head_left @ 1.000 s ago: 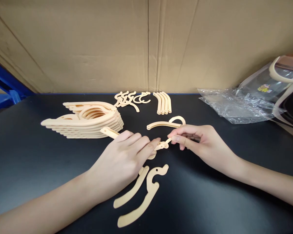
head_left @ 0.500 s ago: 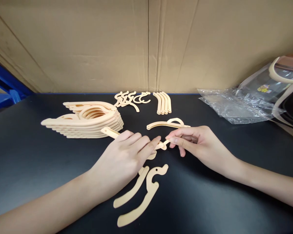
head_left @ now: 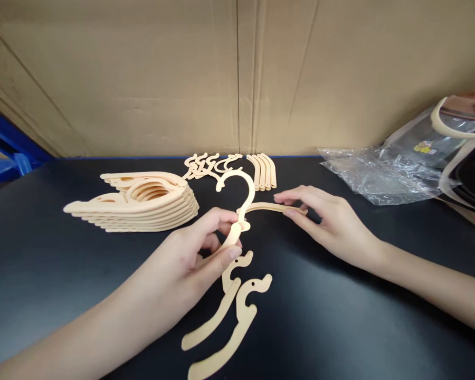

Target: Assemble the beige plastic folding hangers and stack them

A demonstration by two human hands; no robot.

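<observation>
My left hand [head_left: 193,258] is closed round the lower end of a cream plastic hanger hook piece [head_left: 239,192], which stands up off the black table with its curved hook at the top. My right hand [head_left: 326,221] rests further right, fingers pinching the end of a thin curved cream arm piece [head_left: 269,208] that lies on the table. Just below my left hand lie two flat cream hanger arm pieces [head_left: 229,316], side by side.
A stack of finished cream hangers [head_left: 142,203] sits at the left. At the back lie a heap of hook pieces [head_left: 203,163] and a row of curved strips [head_left: 263,171]. Crumpled clear plastic bags [head_left: 380,171] are at the right. A cardboard wall [head_left: 237,74] closes the back.
My left hand has lifted the hook piece upright off the table. My right hand let go of it and moved up and right to the thin curved arm piece.
</observation>
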